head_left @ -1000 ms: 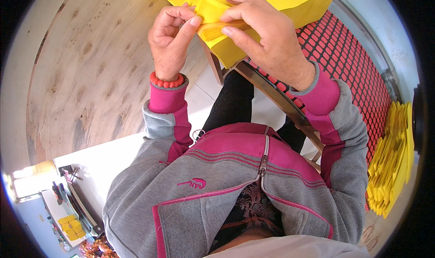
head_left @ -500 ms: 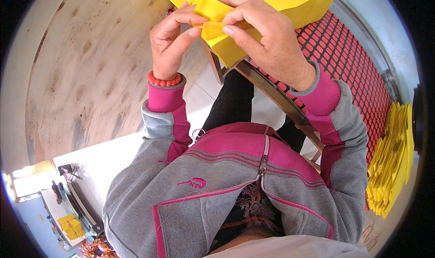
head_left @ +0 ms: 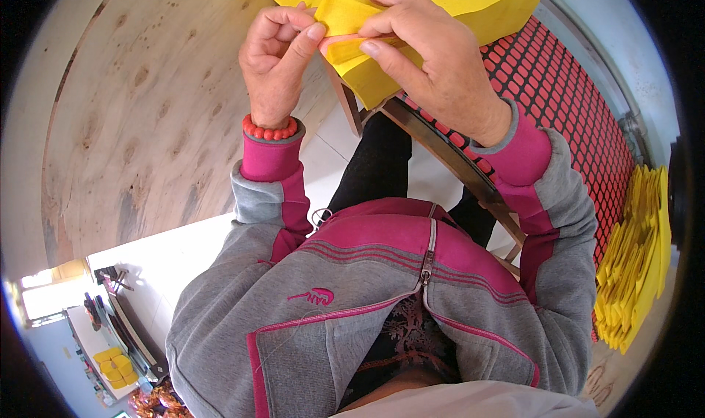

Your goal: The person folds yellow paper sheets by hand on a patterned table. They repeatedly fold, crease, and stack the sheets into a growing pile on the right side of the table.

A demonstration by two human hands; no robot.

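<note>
Here the left hand is finger-pinching a yellow flap at upper centre; whether the right hand is clamping it, I cannot tell. At lower left, a white table is bearing yellow pads.

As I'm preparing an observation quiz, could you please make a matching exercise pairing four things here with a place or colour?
Things
1. Yellow flap
2. Red beaded bracelet
3. Pile of yellow pieces
4. Trousers

Places and colours
A. Far right of the picture
B. Black
C. Between the left hand and the right hand
D. Around the left wrist

Pairs: 1-C, 2-D, 3-A, 4-B
</note>
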